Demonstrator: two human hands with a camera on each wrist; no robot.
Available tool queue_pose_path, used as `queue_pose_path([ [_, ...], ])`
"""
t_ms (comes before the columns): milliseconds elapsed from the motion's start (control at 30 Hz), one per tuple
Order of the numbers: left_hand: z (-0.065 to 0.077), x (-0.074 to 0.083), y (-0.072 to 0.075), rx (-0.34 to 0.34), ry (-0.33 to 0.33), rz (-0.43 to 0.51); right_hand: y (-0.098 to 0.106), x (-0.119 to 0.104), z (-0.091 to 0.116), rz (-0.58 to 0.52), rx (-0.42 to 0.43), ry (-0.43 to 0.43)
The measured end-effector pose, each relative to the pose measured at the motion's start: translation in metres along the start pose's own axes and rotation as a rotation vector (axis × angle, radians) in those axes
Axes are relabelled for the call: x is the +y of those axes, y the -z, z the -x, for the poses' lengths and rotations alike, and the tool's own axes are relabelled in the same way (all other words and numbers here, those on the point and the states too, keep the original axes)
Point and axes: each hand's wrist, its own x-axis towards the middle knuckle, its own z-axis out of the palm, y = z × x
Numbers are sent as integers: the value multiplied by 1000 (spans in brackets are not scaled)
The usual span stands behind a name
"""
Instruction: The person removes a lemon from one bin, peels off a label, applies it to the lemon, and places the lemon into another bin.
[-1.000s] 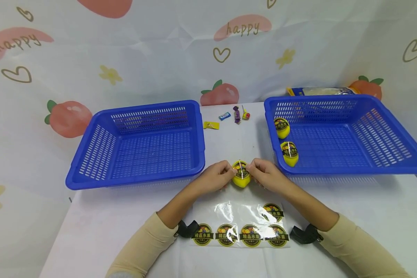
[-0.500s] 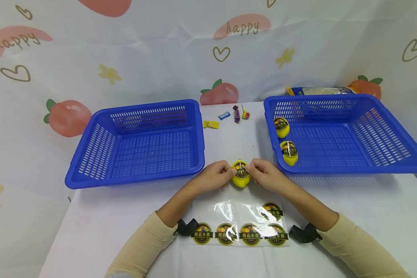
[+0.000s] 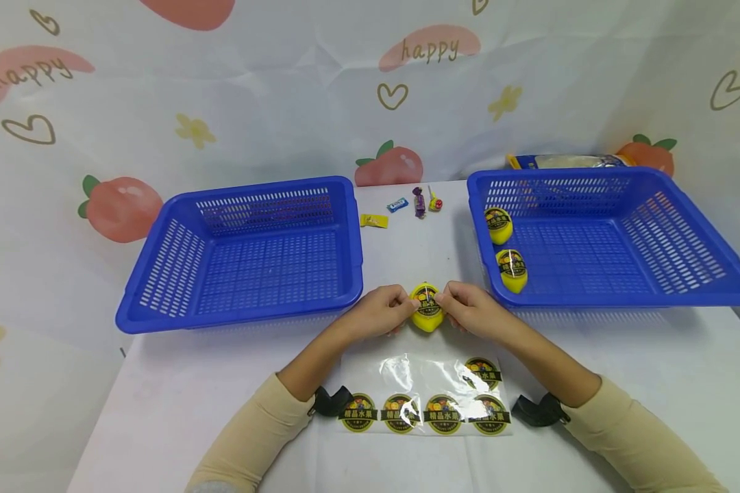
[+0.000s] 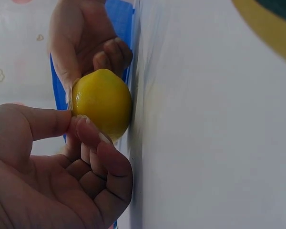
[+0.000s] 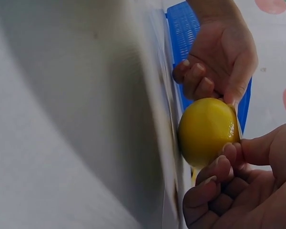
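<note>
A yellow lemon (image 3: 428, 324) lies on the white table between the two hands, a round black-and-gold sticker (image 3: 428, 305) on its upper face. On its left side, the left hand (image 3: 379, 313) pinches the sticker's edge between thumb and curled index finger. The right hand (image 3: 476, 313) pinches the opposite edge in the same way. Both wrist views show the lemon (image 4: 102, 102) from the side, with thumb tips at its sticker side and the other fingers curled close to it. Nearer the body lies a clear sheet (image 3: 360, 373) with several such stickers (image 3: 444, 415).
A blue basket (image 3: 240, 318) stands left of the hands. Another blue basket (image 3: 629, 299) on the right holds two stickered lemons (image 3: 513, 272) along its left wall. Wrapped candies (image 3: 398, 205) and a lollipop (image 3: 435, 204) lie at the back. A packaged bag (image 3: 573, 161) sits behind the right basket.
</note>
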Motion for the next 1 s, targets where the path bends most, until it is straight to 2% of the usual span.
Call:
queue_pose_path([
  [333, -2, -1, -1, 4, 23, 3, 1, -1, 0, 10, -18, -14],
  [633, -4, -3, 0, -4, 12, 5, 4, -1, 0, -2, -26, -58],
  [1000, -8, -11, 1, 54, -10, 120, 4, 2, -3, -7, -53, -90],
])
